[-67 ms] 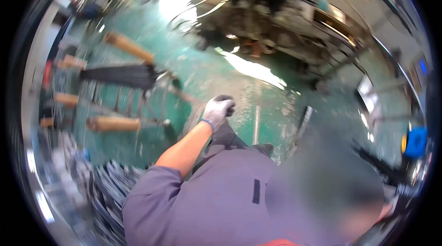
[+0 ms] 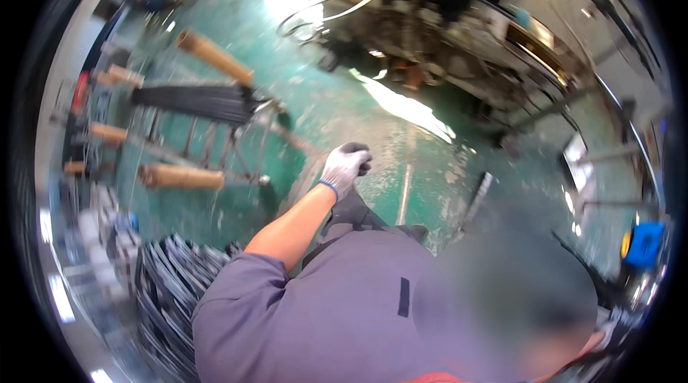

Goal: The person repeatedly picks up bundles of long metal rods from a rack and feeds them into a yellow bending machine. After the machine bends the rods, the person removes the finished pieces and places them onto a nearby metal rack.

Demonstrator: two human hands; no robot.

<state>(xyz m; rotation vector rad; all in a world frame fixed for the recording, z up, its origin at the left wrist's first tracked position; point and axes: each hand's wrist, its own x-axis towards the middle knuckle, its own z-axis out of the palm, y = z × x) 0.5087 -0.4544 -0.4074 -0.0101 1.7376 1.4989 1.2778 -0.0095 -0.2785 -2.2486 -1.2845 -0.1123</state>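
Left hand [image 2: 347, 165]: one, in a white glove with dark fingertips, fingers curled into a loose fist above dark trousers [image 2: 355, 209]; contents, if any, hidden. Right hand [image 2: 608, 331]: one, at the far lower right, small and partly hidden; grip impossible to tell. Just beside it, dark and metallic items [image 2: 633, 317], too distorted to count. Around both arms, one purple-grey shirt [image 2: 315, 304] with one dark chest strip.

Left of the left hand and apart from it, one metal stand [image 2: 208, 141] bearing one black ribbed bundle [image 2: 197, 102]. Flanking the bundle, two long brown cylinders [image 2: 180, 176]; farther left, three shorter brown pieces [image 2: 108, 132]. At lower left, one heap of dark strips [image 2: 166, 300], individually uncountable. Right of the left hand, on the green floor [image 2: 283, 204], one pale bar [image 2: 479, 197]. At far right, one blue-and-yellow object [image 2: 644, 243]. Beyond, at top, machinery [image 2: 459, 42], blurred.
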